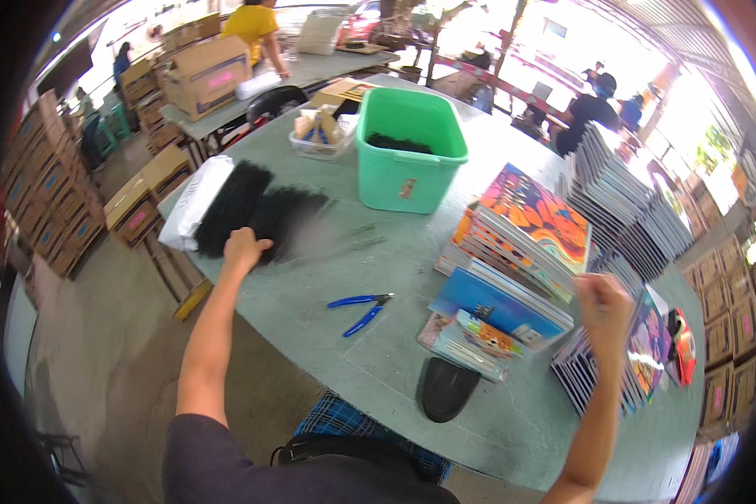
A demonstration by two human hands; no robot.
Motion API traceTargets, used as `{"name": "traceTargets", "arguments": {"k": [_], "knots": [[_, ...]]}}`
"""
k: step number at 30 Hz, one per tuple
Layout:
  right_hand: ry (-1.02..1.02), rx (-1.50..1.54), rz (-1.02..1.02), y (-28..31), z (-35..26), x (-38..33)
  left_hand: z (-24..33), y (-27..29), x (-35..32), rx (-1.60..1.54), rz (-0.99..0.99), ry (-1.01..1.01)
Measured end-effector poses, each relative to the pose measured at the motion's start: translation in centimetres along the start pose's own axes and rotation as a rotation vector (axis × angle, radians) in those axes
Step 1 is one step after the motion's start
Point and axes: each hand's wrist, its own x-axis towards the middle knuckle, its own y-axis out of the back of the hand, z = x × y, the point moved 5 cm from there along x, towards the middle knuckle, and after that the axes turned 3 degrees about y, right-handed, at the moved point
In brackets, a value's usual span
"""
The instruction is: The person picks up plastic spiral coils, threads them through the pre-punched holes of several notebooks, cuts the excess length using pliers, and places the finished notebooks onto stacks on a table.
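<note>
On the far left of the table lies a pile of fine black strands (265, 210), spread out and partly smeared by motion. My left hand (242, 249) is at its near edge, thumb out to the side and fingers curled down onto the strands. Raised at the right, my right hand (605, 304) is blurred and closed like a fist; I cannot make out anything in it. It is nearest to a stack of books with orange, colourful covers (533, 220) and a dark-edged stack of books (592, 370). Blue-handled nippers (363, 311) lie spread between the hands.
A green tub (407, 181) with black material stands at the back, beside a clear container of tools (321, 139). A white package (197, 202) lies behind the pile. Blue books (496, 304) and a black rounded object (448, 391) are near. Tall book stacks (617, 197) rise at right.
</note>
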Motion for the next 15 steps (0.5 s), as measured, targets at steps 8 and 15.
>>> {"name": "traceTargets", "arguments": {"k": [8,15], "knots": [[0.195,0.01,-0.13,-11.8,-5.6,0.0,-3.4,-0.6,1.7,-0.079,-0.118,0.1],[0.202,0.206,-0.097,-13.0,-4.9,-2.4,-2.3,2.3,1.6,-0.026,0.048,0.06]]}}
